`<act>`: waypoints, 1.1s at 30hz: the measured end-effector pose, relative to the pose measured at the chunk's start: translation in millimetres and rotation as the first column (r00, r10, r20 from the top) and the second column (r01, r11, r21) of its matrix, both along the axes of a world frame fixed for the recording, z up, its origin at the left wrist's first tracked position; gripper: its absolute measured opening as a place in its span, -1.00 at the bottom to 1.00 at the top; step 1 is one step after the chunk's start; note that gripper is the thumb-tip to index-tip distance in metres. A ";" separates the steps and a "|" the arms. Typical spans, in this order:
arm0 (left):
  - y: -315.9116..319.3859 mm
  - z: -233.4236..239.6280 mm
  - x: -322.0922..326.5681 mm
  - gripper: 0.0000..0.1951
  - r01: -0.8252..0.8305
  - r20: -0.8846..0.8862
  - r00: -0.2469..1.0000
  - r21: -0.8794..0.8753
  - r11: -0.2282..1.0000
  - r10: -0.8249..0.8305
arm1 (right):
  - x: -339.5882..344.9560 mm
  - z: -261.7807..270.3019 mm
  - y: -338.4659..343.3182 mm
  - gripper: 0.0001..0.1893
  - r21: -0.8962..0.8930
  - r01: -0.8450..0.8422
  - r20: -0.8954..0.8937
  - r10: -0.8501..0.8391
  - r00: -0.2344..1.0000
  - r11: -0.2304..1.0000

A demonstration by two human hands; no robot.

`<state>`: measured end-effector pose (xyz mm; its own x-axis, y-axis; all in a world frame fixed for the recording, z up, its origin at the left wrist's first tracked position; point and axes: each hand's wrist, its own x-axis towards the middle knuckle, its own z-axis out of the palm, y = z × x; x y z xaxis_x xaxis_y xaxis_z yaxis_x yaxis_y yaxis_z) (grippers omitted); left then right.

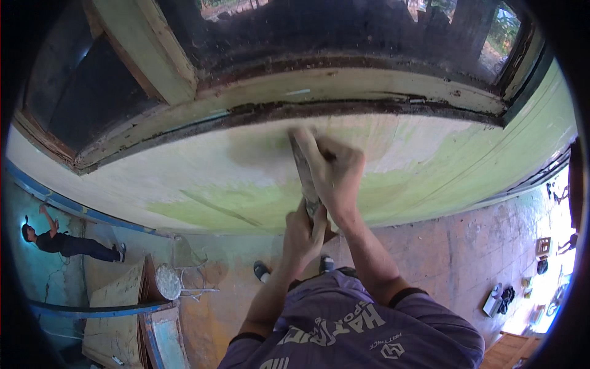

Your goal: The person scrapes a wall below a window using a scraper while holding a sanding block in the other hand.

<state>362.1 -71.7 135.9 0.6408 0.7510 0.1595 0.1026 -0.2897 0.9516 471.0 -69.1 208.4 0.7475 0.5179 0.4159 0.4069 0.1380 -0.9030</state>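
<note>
Both of my hands are on one long, flat, worn tool, which stands across the painted wall below a window frame. Near the tool's upper end is my right hand, blurred, its fingers closed around the edge. My left hand grips the lower end. What kind of tool it is cannot be told, and the edge against the wall is hidden. The wall shows patches of whitish and green paint around the tool, with a dark diagonal mark at the lower left.
Above runs a weathered wooden window frame with dark glass. Another person stands by a wall at the far left. Wooden boards and a round-topped stool are at lower left. Boxes and a black bag lie on the tiled floor at right.
</note>
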 end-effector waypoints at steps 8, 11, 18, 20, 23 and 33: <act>3.4 -95.1 -19.1 -0.66 -0.038 -0.080 0.996 -0.058 0.998 0.033 | -21.4 -91.5 6.2 -0.80 -0.004 -0.024 -0.130 0.024 0.991 1.000; -3.8 -140.7 -28.9 -0.67 -0.020 -0.098 0.995 -0.010 1.000 0.019 | -24.9 -152.5 6.3 -0.81 -0.096 0.026 -0.145 -0.040 0.989 0.995; 31.4 23.6 -27.1 -0.68 0.063 0.016 0.998 0.081 0.995 -0.065 | -30.7 14.9 13.1 -0.66 -0.092 0.041 -0.103 -0.050 0.993 0.995; 38.9 31.0 -30.9 -0.68 0.114 0.059 0.991 0.043 0.993 -0.116 | -33.7 30.3 19.8 -0.62 0.070 0.059 -0.148 -0.048 0.988 0.996; 48.8 -28.8 -39.2 -0.65 0.097 -0.071 0.993 0.055 0.994 -0.093 | -51.8 -15.2 18.7 -0.64 -0.002 0.015 -0.264 -0.015 0.964 1.000; 70.1 -44.8 -61.8 -0.69 0.230 -0.027 0.973 0.110 0.967 -0.228 | -60.0 -51.5 37.1 -0.58 0.237 0.059 -0.110 -0.034 0.993 0.970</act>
